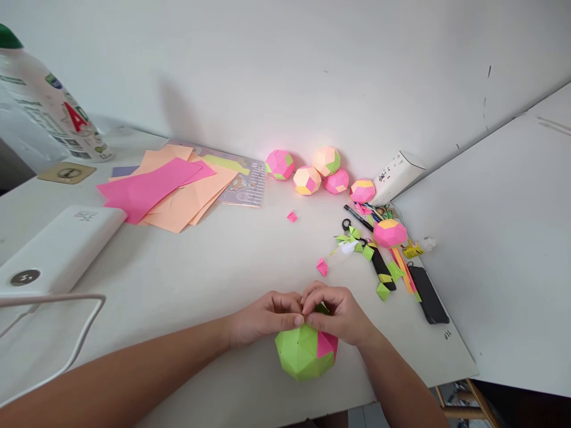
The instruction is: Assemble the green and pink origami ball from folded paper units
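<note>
A green folded-paper ball (300,355) with a pink patch on its right side rests near the front edge of the table. At its top, my left hand (277,312) pinches the paper between thumb and fingers. My right hand (335,310) pinches at the same spot, its thumb almost touching the left thumb. The fingers hide the upper part of the ball and whatever small edge lies between them. Just beyond my hands lies a small pink folded piece (322,267), and farther back another pink piece (291,216).
Several finished paper balls (307,180) line the wall. To the right lie scissors (346,224), green pieces (382,291), a glue bottle (419,246) and a black phone (429,294). Paper sheets (172,199), a white power bank (62,249) with a cable, and a bottle (53,101) stand left.
</note>
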Motion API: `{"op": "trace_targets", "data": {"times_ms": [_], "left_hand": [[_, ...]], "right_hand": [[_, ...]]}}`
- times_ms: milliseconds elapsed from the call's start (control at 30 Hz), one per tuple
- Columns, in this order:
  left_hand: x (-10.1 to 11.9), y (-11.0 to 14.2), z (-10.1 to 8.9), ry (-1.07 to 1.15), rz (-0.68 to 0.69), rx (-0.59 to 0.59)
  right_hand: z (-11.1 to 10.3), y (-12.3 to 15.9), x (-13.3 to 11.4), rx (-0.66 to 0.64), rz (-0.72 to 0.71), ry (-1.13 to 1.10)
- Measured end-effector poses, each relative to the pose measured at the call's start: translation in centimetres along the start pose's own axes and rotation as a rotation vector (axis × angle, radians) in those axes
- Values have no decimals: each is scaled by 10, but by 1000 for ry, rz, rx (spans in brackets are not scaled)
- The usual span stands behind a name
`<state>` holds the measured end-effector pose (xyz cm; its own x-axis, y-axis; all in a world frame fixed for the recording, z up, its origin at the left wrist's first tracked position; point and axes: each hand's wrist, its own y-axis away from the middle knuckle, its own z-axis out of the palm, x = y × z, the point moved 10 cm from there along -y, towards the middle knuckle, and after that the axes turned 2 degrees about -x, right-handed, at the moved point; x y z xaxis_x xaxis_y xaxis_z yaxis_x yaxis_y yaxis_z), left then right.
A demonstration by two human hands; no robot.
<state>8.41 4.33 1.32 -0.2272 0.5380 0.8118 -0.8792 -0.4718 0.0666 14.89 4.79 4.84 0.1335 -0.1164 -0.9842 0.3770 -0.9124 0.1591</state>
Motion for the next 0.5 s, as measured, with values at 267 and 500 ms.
{"op": "trace_targets", "data": {"times_ms": [267, 500], "left_hand": [[5, 1, -12, 10, 86, 129], [28, 10, -29, -357, 242, 329]], "right_hand": [[-26, 1, -30, 217, -254, 202], [-39, 3, -35, 336, -315, 384]]}}
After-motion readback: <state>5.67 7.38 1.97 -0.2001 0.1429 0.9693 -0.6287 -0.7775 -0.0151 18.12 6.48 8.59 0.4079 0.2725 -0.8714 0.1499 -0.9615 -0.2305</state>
